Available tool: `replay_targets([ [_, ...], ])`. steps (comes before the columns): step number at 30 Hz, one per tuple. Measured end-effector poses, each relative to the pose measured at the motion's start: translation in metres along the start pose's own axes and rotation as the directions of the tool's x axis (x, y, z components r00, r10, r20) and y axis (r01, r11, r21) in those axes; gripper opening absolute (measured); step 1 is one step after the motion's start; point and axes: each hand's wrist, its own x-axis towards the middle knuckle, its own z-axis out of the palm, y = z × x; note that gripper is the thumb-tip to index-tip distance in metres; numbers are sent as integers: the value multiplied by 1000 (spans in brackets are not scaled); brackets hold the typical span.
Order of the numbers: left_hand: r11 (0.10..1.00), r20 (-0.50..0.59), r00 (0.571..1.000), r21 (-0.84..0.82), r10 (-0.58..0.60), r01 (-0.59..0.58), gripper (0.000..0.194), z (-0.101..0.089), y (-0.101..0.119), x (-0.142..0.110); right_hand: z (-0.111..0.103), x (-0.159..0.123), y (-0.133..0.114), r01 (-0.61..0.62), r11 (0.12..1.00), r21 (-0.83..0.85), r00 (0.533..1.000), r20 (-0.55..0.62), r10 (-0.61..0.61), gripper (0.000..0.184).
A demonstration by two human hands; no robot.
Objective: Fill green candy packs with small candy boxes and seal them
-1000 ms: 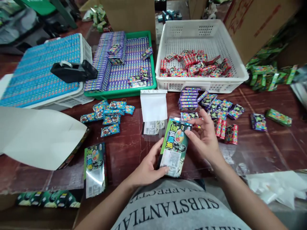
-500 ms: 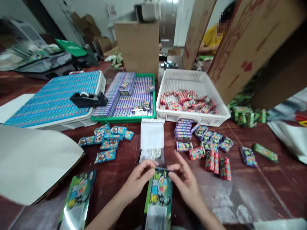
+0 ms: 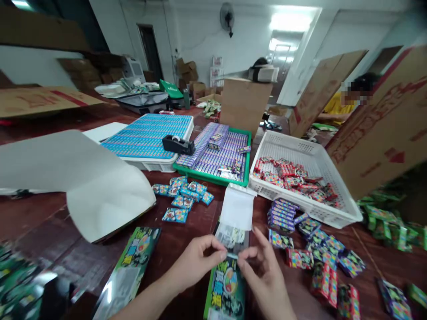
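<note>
In front of me lies a flat green printed box [image 3: 230, 291] with yellow and blue lettering. My left hand [image 3: 196, 262] pinches its top end between thumb and forefinger. From the other side, my right hand [image 3: 267, 275] pinches the same end with thumb and forefinger, its other fingers raised. A narrow pale strip [image 3: 232, 256] shows between the fingertips; I cannot tell whether it is tape or the box's edge. Just beyond is another package with an upturned white flap [image 3: 237, 206]. To the left rests a similar green box [image 3: 138, 253] with a clear window.
Blue packets [image 3: 175, 215] lie left of the flap; purple packets [image 3: 282, 215] and red packets [image 3: 300, 258] lie right. Behind are a blue-filled tray [image 3: 147, 135] bearing a tape dispenser [image 3: 178, 145], a green tray [image 3: 248, 166] and a white basket [image 3: 300, 206]. A person sits behind cardboard [image 3: 387, 129].
My view has tilted up and turned left, so the table's things appear further right and mostly lower. Both hands stay at the box's top end, where a pale strip now shows.
</note>
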Motion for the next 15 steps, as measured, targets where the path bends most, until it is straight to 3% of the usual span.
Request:
replay_targets([
  [4, 1000, -13, 1000, -1, 1, -1, 27, -7, 3, -3, 14, 5, -25, -140, 989, 37, 990, -26, 141, 93],
  [8, 994, 50, 998, -98, -38, 43, 24, -14, -11, -6, 9, 1, -29, -223, 974, -23, 975, 8, 223, 99],
  [11, 989, 111, 994, -144, -8, 24, 22, -16, -20, -15, -4, -10, -33, -175, 978, -113, 977, 106, 187, 81],
  [15, 985, 84, 995, -169, 57, -42, 22, -11, -22, -24, -16, -3, -54, 3, 977, -213, 969, 240, 50, 43],
])
